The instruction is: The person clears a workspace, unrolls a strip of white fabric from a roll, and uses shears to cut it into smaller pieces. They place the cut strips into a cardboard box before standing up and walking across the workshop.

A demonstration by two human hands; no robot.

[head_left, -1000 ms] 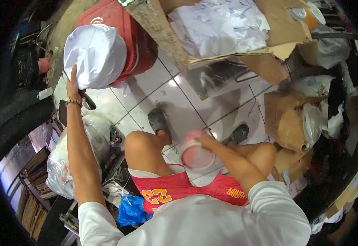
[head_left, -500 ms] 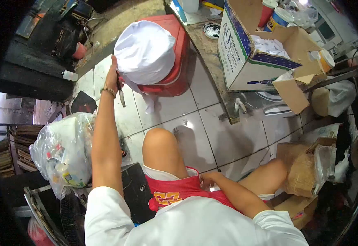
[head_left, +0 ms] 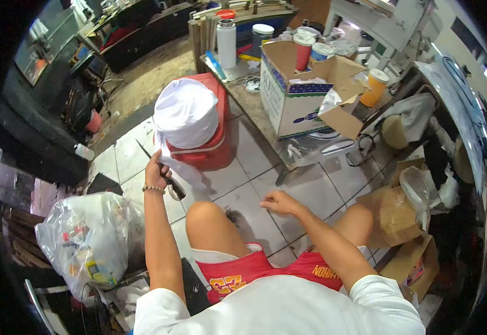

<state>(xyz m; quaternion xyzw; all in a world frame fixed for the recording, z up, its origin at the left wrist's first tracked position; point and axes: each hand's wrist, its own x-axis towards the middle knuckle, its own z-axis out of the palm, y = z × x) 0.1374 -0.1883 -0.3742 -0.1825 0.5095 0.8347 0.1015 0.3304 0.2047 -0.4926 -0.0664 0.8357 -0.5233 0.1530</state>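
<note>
My left hand [head_left: 157, 172] is closed around dark scissors [head_left: 175, 187], whose pointed end sticks up past my fingers and whose looped end hangs below. Just beyond this hand, a white cloth [head_left: 186, 111] is draped over a rounded shape on a red cooler box [head_left: 210, 153]. A loose end of the cloth hangs down close to my left fingertips. My right hand [head_left: 280, 202] hovers above the tiles between my knees, fingers curled together. Whatever it may be pinching is too small or hidden to make out.
A low table [head_left: 249, 106] carries an open cardboard box [head_left: 288, 111], a white bottle [head_left: 227, 44] and tubs. To the left lies a clear plastic bag [head_left: 90, 240] of containers. More cartons [head_left: 391, 218] stand by my right knee on the tiled floor [head_left: 249, 184].
My view has tilted up. My left hand has drawn back from the cloth, with the scissors now plainer. My right hand has moved forward from my lap to above the floor.
</note>
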